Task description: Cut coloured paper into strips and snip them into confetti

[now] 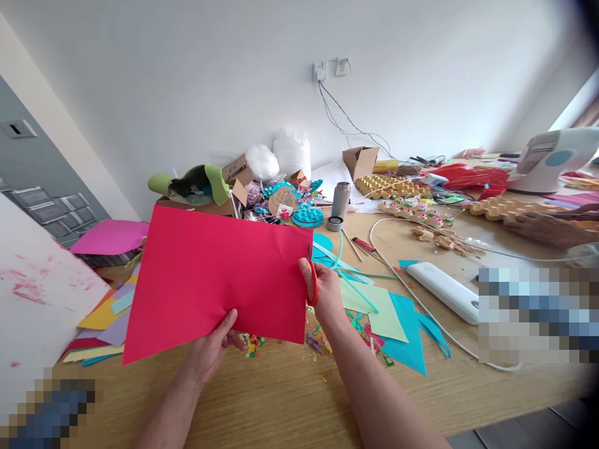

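A large sheet of red paper [206, 274] is held up above the table, tilted toward me. My left hand [218, 343] pinches its lower edge, thumb on the front and fingers behind. In my right hand [325, 290] is a pair of scissors [312, 288] with red handles, at the sheet's right edge. Their blades point away from me near the upper right corner and are mostly hidden, so whether they are closed cannot be made out. Small coloured paper scraps [253, 345] lie on the table beneath the sheet.
Blue paper [406, 349], pale green paper [388, 315], a white power bank [442, 290] and a cable lie to the right. Behind stand a grey bottle [341, 202] and yellow egg trays [393, 186]. Another person's hand [547, 231] rests at far right. Coloured sheets [100, 318] are stacked left.
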`<state>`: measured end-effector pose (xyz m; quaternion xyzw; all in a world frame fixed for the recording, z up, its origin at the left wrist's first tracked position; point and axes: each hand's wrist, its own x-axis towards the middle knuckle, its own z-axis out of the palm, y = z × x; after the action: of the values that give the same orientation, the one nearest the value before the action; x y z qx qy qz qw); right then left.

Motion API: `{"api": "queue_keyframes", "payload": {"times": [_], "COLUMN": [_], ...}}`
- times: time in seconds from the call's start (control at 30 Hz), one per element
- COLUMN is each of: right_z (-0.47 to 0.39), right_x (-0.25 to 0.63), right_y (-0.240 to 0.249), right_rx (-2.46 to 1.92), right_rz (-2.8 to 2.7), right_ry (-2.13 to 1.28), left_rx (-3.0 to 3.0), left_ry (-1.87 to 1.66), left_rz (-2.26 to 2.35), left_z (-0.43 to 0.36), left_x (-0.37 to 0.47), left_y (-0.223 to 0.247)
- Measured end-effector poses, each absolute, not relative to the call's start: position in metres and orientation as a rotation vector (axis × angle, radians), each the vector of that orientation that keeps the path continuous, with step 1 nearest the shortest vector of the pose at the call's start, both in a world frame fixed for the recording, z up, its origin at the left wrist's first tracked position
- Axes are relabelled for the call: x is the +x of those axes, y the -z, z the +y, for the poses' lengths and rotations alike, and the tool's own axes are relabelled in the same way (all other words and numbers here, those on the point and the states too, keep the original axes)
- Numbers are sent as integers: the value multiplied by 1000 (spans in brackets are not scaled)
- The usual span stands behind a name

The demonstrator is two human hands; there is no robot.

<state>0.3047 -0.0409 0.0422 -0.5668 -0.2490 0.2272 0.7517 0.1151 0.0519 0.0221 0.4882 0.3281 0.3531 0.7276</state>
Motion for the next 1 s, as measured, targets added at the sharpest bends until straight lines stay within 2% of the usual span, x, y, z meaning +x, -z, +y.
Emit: {"api": "queue_keyframes", "payload": {"times": [0.5,1.0], "right_z": [-41,-43], "right_x": [305,306], "right_y": [-40,-46], "right_rx": [-1310,-1254], "right_rz": [-530,-489], "right_ry": [-404,-479], "left_rx": [1079,1100], "left_ry": [-759,-753], "left_rz": [701,719], "left_z": [54,54], "left_x": [113,112], "left_y": [-18,-18]}}
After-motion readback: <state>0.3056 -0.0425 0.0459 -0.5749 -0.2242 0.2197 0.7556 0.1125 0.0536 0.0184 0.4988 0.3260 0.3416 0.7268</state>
